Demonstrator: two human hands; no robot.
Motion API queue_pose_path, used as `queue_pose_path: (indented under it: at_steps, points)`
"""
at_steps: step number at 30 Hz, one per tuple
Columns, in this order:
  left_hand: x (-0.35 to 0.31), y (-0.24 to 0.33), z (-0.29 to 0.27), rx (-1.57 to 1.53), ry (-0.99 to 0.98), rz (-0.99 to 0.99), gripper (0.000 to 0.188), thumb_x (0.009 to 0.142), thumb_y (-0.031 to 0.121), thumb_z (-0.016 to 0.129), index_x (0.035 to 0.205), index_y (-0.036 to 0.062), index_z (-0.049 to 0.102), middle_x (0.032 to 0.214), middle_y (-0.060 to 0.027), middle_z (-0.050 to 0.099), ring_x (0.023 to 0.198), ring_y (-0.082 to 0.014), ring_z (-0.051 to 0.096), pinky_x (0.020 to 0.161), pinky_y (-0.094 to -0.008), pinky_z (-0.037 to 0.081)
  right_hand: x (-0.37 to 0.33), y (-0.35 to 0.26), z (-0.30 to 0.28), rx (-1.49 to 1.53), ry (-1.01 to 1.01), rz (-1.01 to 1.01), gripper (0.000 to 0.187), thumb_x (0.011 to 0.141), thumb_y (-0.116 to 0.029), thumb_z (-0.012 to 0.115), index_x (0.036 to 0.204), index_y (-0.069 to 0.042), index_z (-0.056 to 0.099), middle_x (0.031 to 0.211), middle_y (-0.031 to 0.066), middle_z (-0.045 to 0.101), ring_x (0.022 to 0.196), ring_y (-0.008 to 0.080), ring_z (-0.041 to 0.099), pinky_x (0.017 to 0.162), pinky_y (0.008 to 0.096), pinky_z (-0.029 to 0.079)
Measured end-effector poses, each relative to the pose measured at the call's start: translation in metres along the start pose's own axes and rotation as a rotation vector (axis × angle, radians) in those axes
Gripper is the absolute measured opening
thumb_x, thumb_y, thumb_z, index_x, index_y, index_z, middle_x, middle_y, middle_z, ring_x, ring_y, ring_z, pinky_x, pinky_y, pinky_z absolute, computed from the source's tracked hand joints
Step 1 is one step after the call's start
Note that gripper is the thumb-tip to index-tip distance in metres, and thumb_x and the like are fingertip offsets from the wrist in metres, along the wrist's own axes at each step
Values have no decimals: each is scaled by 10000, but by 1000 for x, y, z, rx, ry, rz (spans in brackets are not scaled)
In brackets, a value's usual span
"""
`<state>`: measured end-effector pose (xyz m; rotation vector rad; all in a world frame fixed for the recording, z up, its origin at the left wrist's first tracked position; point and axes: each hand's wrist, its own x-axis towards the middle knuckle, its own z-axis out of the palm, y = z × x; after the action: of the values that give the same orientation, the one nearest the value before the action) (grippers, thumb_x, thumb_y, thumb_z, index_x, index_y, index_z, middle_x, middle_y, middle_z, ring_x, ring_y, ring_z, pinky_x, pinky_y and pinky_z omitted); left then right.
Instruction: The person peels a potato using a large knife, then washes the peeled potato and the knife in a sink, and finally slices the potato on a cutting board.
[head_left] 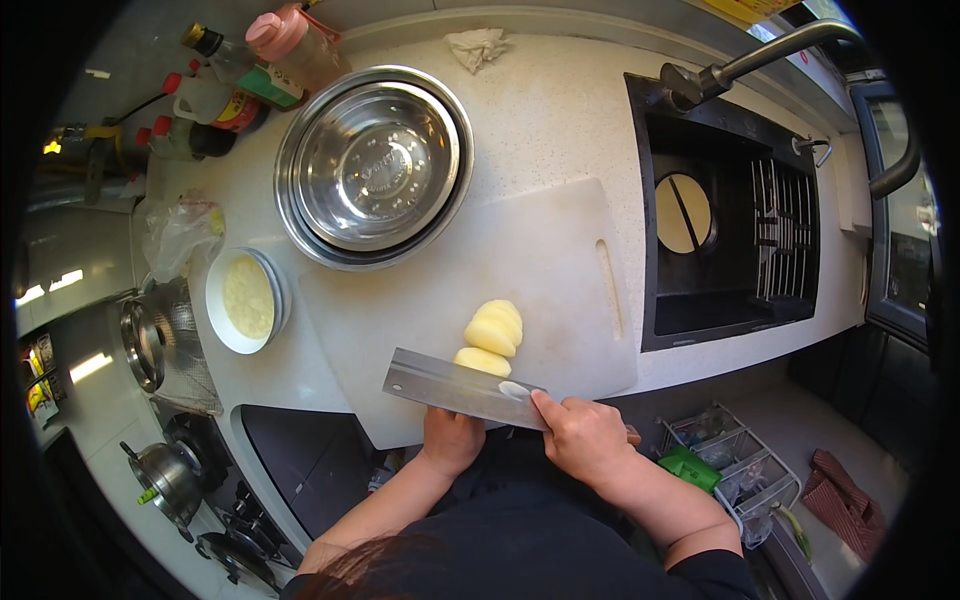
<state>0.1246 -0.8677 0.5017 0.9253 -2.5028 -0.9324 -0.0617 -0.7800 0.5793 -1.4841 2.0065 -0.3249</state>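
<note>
My right hand (588, 440) is closed round the handle of a cleaver (450, 387), with the thumb at the heel of the blade. The broad blade is held over the near edge of a white cutting board (400, 300). Just beyond it lie pale yellow slices of peeled potato (494, 328), leaning on one another, with another potato piece (482, 361) partly covered by the blade. My left hand (453, 438) is at the near side of the blade, below its left half. The blade hides its fingers, so what they touch cannot be seen.
Nested steel bowls (375, 165) stand at the board's far left corner. Stacked white bowls (245, 300) with pale contents sit left of the board. Bottles (265, 80) line the back left. To the right is a black sink (700, 310) with a faucet (770, 50) and wire rack (783, 230).
</note>
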Motion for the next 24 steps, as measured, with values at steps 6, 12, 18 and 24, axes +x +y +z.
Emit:
queue_pose_path:
  at_steps: [6, 12, 18, 24]
  points:
    - [-2, -1, 1, -16, -14, -23, 351, 736, -38, 601, 1082, 22, 615, 1058, -197, 605, 930, -434, 577, 791, -498, 492, 1, 0, 0, -17, -30, 10, 341, 740, -96, 668, 1081, -82, 663, 646, 94, 607, 554, 290, 630, 511, 412, 527]
    - [4, 6, -3, 55, 17, -21, 452, 732, -62, 590, 1181, -10, 587, 1175, -238, 524, 1045, -471, 499, 887, -513, 444, -7, 11, -13, -27, -121, 47, 294, 765, -98, 634, 1056, -64, 661, 667, 119, 638, 576, 308, 648, 535, 424, 537]
    - [11, 10, -8, 42, 9, -47, 451, 737, -65, 651, 1177, 5, 582, 1173, -228, 527, 1051, -461, 493, 889, -497, 438, 4, 10, -16, -25, -232, 87, 263, 779, -83, 612, 1035, -59, 666, 693, 152, 654, 611, 338, 652, 557, 454, 535]
    - [13, 10, -6, 23, 11, -52, 376, 762, -20, 674, 1132, 0, 613, 1168, -219, 522, 1068, -466, 493, 921, -508, 437, 25, 7, -4, 16, -266, 104, 229, 775, -78, 584, 992, -71, 657, 701, 166, 654, 624, 371, 643, 581, 483, 524]
